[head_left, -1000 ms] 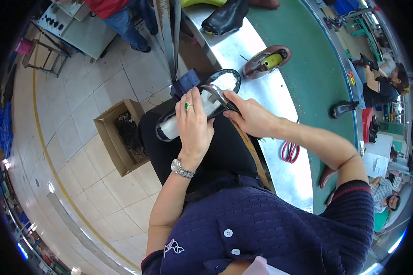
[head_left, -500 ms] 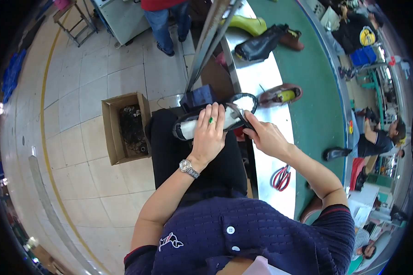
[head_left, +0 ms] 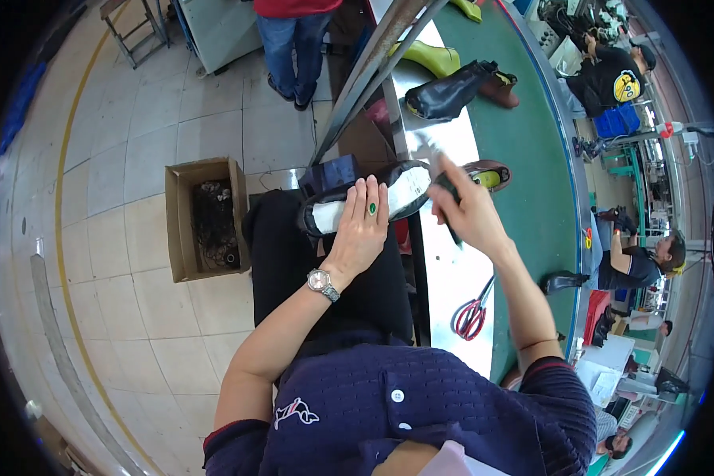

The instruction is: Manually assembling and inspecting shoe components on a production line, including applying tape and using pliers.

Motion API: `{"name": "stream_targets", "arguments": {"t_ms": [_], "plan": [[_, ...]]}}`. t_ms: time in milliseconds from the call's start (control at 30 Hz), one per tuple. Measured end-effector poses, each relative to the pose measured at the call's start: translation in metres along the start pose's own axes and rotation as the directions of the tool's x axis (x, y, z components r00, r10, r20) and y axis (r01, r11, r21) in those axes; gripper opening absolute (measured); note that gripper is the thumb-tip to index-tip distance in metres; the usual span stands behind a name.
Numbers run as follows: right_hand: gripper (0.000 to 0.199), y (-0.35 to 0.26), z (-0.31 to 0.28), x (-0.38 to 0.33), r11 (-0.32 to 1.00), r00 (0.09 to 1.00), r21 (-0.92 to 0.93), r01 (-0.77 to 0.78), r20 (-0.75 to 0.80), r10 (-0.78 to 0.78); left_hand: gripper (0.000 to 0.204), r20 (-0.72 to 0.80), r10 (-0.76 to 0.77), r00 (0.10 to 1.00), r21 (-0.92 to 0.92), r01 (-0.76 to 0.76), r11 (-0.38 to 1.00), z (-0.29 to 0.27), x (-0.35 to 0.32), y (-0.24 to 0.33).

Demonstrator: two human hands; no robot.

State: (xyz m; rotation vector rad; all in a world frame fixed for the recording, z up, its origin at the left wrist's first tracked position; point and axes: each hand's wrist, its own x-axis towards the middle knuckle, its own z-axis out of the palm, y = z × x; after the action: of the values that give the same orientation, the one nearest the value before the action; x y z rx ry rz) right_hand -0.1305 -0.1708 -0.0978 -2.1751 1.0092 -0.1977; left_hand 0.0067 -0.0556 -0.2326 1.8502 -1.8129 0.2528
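Observation:
A black shoe upper point(head_left: 315, 221) lies sole up across my lap, with a white insole point(head_left: 408, 186) showing inside its dark edge. My left hand point(head_left: 362, 230) grips it around the middle, fingers laid over the white face and the thumb on the near side. Just right of the toe or heel end, my right hand point(head_left: 472, 210) is closed around a dark-handled hand tool point(head_left: 447, 190). Its metal end is smeared by motion above the shoe, so its exact kind is unclear.
Red-handled scissors point(head_left: 470, 319) lie on the metal bench point(head_left: 444, 278) at my right. A brown shoe point(head_left: 496, 176), a black boot point(head_left: 450, 91) and a yellow-green last point(head_left: 428, 57) are farther up. An open carton point(head_left: 174, 230) with dark scraps stands left. A slanted metal post point(head_left: 365, 75) rises ahead.
My right hand has lifted the tool off the shoe, moving slightly up and right. The left hand keeps its hold. My view has shifted a little.

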Motion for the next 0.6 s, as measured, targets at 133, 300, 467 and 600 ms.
{"name": "stream_targets", "arguments": {"t_ms": [133,300,467,600], "plan": [[0.053,0.042,0.035,0.006,0.965,0.993,-0.253,-0.07,0.07,0.09,0.069,0.019,0.027,0.999,0.0,-0.027,1.0,-0.003,-0.001,0.004],[0.052,0.006,0.009,0.004,1.0,0.992,0.027,0.016,-0.128,-0.012,0.053,0.048,0.005,0.999,-0.055,-0.002,0.998,-0.007,-0.002,0.005],[0.058,0.036,0.017,0.007,0.959,0.992,-0.276,-0.058,0.094,0.087,0.069,0.056,0.005,0.998,-0.024,-0.003,1.0,-0.007,0.001,0.006],[0.06,0.011,0.027,-0.003,0.993,0.986,-0.092,0.068,-0.147,-0.081,0.064,0.035,-0.037,0.999,-0.083,0.04,0.996,-0.008,-0.002,0.005]]}}
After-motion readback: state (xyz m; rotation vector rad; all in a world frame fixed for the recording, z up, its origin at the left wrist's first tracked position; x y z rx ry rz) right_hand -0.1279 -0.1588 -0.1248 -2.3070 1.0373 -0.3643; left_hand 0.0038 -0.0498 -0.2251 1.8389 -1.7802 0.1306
